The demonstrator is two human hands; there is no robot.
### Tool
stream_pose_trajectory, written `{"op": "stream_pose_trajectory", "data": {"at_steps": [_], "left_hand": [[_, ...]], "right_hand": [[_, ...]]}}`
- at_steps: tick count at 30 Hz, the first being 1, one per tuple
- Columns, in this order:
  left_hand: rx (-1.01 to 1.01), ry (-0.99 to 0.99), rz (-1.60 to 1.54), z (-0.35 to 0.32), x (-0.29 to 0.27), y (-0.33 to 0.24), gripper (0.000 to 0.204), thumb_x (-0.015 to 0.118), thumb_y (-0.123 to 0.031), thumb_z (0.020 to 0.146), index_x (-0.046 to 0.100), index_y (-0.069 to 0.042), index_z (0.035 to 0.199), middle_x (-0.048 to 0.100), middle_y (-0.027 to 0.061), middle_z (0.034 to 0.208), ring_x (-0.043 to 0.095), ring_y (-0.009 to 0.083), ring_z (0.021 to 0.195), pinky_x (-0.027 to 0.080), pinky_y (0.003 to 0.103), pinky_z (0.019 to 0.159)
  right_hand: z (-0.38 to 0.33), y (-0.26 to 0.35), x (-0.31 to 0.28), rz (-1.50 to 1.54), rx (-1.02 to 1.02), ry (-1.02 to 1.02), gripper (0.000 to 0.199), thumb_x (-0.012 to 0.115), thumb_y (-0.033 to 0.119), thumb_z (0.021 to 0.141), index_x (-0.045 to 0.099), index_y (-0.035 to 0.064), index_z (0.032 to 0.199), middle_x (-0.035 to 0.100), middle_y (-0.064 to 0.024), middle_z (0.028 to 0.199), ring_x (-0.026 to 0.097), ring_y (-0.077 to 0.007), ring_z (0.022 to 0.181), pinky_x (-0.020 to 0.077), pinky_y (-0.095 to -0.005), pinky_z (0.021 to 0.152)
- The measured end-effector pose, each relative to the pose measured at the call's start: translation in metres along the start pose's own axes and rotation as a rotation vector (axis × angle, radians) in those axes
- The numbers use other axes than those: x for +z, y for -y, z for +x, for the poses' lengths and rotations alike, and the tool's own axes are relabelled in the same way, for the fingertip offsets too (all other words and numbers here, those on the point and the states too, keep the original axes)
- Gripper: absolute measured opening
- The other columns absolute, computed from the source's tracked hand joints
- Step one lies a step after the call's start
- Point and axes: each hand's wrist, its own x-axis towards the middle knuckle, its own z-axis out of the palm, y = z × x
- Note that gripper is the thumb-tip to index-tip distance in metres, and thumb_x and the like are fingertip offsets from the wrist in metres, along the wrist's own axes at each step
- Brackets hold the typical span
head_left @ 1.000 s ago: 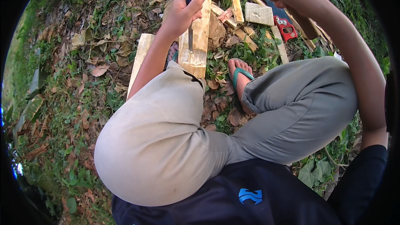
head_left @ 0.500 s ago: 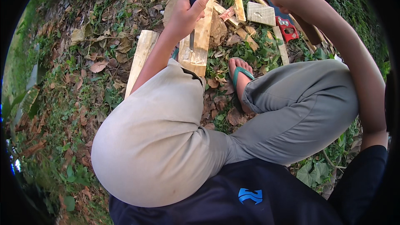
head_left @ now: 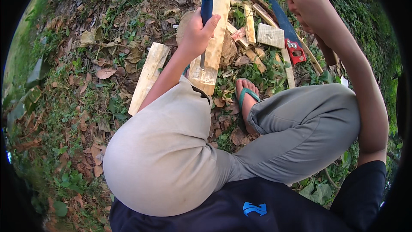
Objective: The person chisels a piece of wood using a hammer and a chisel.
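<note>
No packages, signs or screens are in view; the only mark is a small blue logo (head_left: 254, 209), a rounded two-band emblem, printed on the dark shirt at the lower edge of the picture.

chisel (head_left: 206, 21) on plank (head_left: 213, 43), saw (head_left: 286, 32) perhaps rightward

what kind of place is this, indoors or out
Outdoors, likely a yard or garden edge used for rough woodwork: bare ground with dry leaves and weeds, split wood planks lying about, and a hand saw on the ground.
</note>
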Motion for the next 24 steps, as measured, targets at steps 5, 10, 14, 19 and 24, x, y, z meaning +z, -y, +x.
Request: {"op": "stream_pose_trajectory", "data": {"at_steps": [5,10,14,19,24], "left_hand": [[-0.031,-0.033,0.04,-0.001,0.005,0.0,0.024,0.062,-0.026,0.104,0.047,-0.006,0.106,0.047,-0.0026,0.078,0.043,0.0062,0.058,0.04,0.025,0.056],[0.008,-0.023,0.018,-0.001,0.005,0.002,0.025,0.062,-0.026,0.104,0.048,-0.006,0.106,0.046,-0.0036,0.075,0.043,0.0058,0.057,0.04,0.024,0.055],[-0.003,-0.011,0.032,0.001,0.005,0.005,0.025,0.062,-0.026,0.104,0.048,-0.006,0.106,0.046,-0.0034,0.074,0.043,0.0056,0.057,0.04,0.024,0.055],[0.009,-0.002,0.009,0.002,0.004,0.005,0.027,0.063,-0.027,0.103,0.048,-0.006,0.105,0.046,-0.0031,0.074,0.043,0.0056,0.057,0.04,0.024,0.055],[0.032,0.013,0.056,0.003,-0.004,0.008,0.027,0.064,-0.028,0.103,0.048,-0.006,0.105,0.046,-0.0027,0.075,0.044,0.0059,0.056,0.041,0.026,0.055]], "right_hand": [[0.016,-0.034,0.022,-0.326,-0.052,0.273,0.044,0.054,0.048,0.104,0.063,0.0085,0.12,0.041,0.0047,0.063,0.04,-0.0015,0.044,0.0287,-0.0192,0.034],[0.015,-0.011,0.003,-0.027,0.18,0.038,0.041,0.057,0.043,0.104,0.067,0.0033,0.106,0.051,-0.0003,0.066,0.048,-0.0088,0.062,0.0452,-0.0305,0.061],[-0.005,0.029,0.007,-0.239,0.272,0.349,0.05,0.05,0.047,0.105,0.068,0.0018,0.117,0.061,-0.0071,0.074,0.056,-0.0169,0.064,0.0458,-0.0342,0.058],[0.002,0.033,0.019,-0.188,0.303,0.152,0.048,0.05,0.046,0.105,0.067,0.0018,0.116,0.059,-0.0075,0.072,0.057,-0.0172,0.064,0.0469,-0.0357,0.057],[-0.001,0.025,0.008,-0.154,0.137,0.271,0.048,0.048,0.044,0.106,0.065,-0.0001,0.116,0.059,-0.008,0.076,0.057,-0.0169,0.061,0.0477,-0.0352,0.055]]}}
